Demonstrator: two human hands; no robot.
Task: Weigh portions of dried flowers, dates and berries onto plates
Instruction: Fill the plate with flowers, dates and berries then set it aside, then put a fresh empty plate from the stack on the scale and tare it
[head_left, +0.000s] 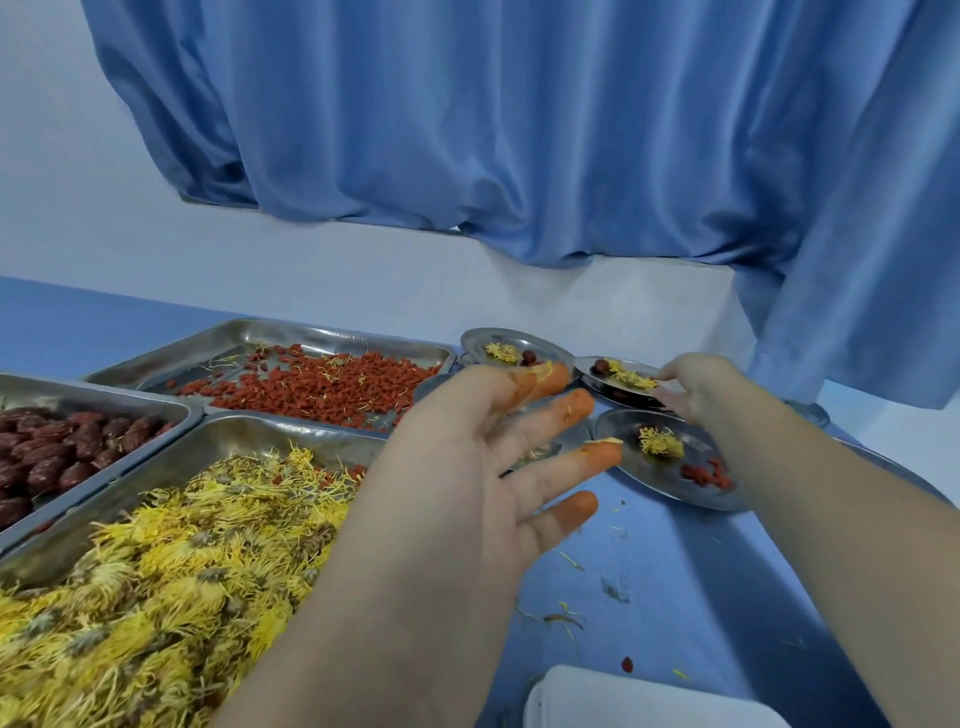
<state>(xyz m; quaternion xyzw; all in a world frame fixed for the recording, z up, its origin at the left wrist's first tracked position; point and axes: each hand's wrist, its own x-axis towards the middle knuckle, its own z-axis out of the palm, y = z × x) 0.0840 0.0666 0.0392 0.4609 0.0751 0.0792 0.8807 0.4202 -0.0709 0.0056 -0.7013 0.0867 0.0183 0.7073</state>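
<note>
1. A pleated blue fabric curtain (519, 130) fills the upper frame, hanging before a white wall.
2. A blue surface (675, 571) spans the lower frame and carries everything below.
3. A rectangular steel tray (291, 423) at lower left is heaped with yellow dried flowers (156, 571).
4. A second steel tray (311, 330), centre left, holds a scatter of small red berries (322, 389).
5. A third steel tray (104, 387) at the left edge holds dark red dates (52, 447).
6. The left hand (467, 467) hovers at centre, its grip open and empty, fingers spread, with orange-stained fingertips (582, 402).
7. The right hand (701, 389), centre right, closes its grip on the rim of the middle round steel plate (597, 382), which bears a flower and a date.
8. The near round steel plate (649, 483), just below it, bears a flower and some berries.
9. The far round steel plate (478, 345), beside the berry tray, bears a flower and a date.
10. A white rounded object (623, 696) sits at the bottom edge.
11. Petal scraps (561, 618) lie loose on the surface.
</note>
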